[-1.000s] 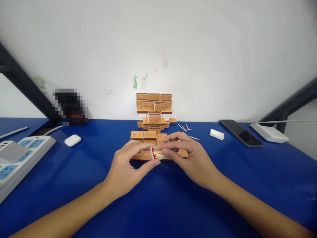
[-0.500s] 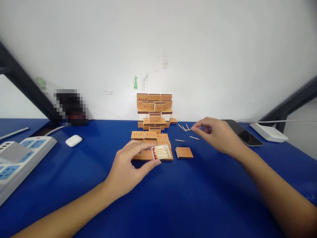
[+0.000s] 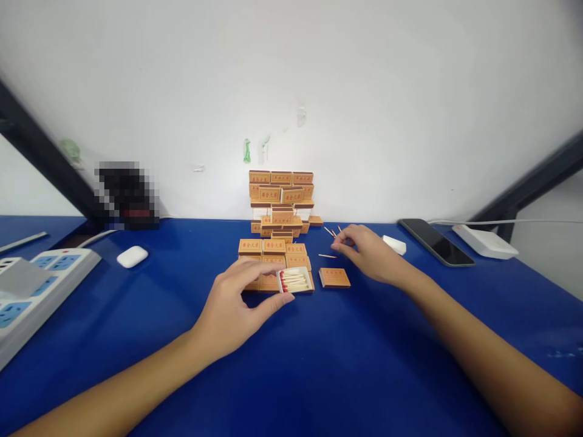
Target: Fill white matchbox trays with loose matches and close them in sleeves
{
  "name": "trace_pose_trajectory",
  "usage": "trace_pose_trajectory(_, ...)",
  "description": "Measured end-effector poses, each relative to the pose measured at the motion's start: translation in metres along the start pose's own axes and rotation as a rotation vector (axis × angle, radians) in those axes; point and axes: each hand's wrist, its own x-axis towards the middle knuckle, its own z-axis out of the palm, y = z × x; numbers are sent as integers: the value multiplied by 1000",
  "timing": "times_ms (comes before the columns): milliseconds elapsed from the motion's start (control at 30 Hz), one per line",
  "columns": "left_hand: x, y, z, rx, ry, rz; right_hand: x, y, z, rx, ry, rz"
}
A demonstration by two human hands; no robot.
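My left hand (image 3: 237,297) grips a white matchbox tray (image 3: 307,278) between thumb and fingers. Inside it lie several matches (image 3: 294,280) with red heads. The tray is held just above the front of flat-lying matchboxes (image 3: 250,246), hiding part of them. My right hand (image 3: 364,252) has its thumb and fingertips pinched together low over the table; whatever is between them is too small or hidden to name. Close to those fingertips lies a loose match (image 3: 328,256), with a few more matches (image 3: 330,232) behind. A closed matchbox (image 3: 334,278) rests between the two hands.
A tower of stacked matchboxes (image 3: 281,194) stands against the wall. To the right are a small white block (image 3: 394,245), a phone (image 3: 435,241) and a white device (image 3: 485,241). At the left are a white case (image 3: 132,257) and a power strip (image 3: 59,285).
My right hand has moved left and nearer to me, uncovering the white block and more of the phone. My left hand still holds the tray. The view has shifted slightly.
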Motion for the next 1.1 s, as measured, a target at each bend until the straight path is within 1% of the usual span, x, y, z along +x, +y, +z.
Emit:
trace_pose_trajectory(100,0,0,1,4,5,1,3,-20,6,24,-19,-116)
trace_pose_trajectory(167,0,1,1,4,4,-2,5,-26,9,11,-49,-149)
trace_pose_trajectory(267,0,3,0,1,2,-1,5,-27,11,0,-76,-147)
trace_pose_trajectory(433,0,2,0,0,0,0,5,-19,12,20,-41,-146)
trace_pose_trajectory(667,-1,1,0,7,-2,5,6,-14,14,35,-113,-116)
trace_pose_trajectory(833,-1,1,0,10,1,1,4,-18,10,38,-128,-115)
trace_pose_trajectory(1100,-1,1,0,6,5,5,0,-29,-1,11,-47,-72)
